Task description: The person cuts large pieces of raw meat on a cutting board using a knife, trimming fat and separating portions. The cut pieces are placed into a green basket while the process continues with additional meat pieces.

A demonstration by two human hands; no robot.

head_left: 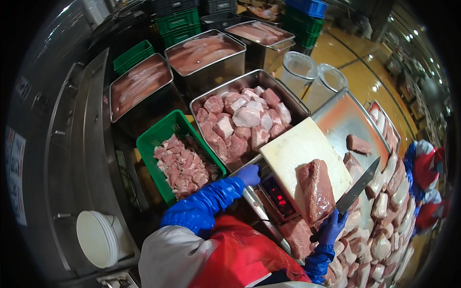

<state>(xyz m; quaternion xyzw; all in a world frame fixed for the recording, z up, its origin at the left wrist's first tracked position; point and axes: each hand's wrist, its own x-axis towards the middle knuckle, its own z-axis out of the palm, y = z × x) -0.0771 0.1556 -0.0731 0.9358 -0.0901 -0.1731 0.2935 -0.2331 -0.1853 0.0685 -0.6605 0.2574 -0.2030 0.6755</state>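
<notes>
While I look down, far on my left sits a stack of white bowls point(96, 238) by the steel wall. Next comes a green basket point(158, 132) full of small pink meat bits. Behind it stand steel tubs point(139, 84) with long pale strips of meat. A big steel tub point(254, 78) in the middle is piled with chunky pink and white meat cubes.

My left hand point(248, 174), in a blue glove, rests at the near edge of the white cutting board point(297, 149). Its fingers are curled at the edge, but I cannot tell if they grip it. The board lies on a scale with red numbers point(279, 197).

On the board lies a big slab of meat point(316, 189). It is long, pinkish red, with a pale fatty streak down it, and it hangs a bit over the near edge of the board.

My right hand point(331, 229), also in blue, is clenched around the dark handle of a knife point(357, 187). The blade points up and away, just beside the slab.

Further right, many cut meat blocks point(384, 225) cover the steel bench point(336, 120).
</notes>
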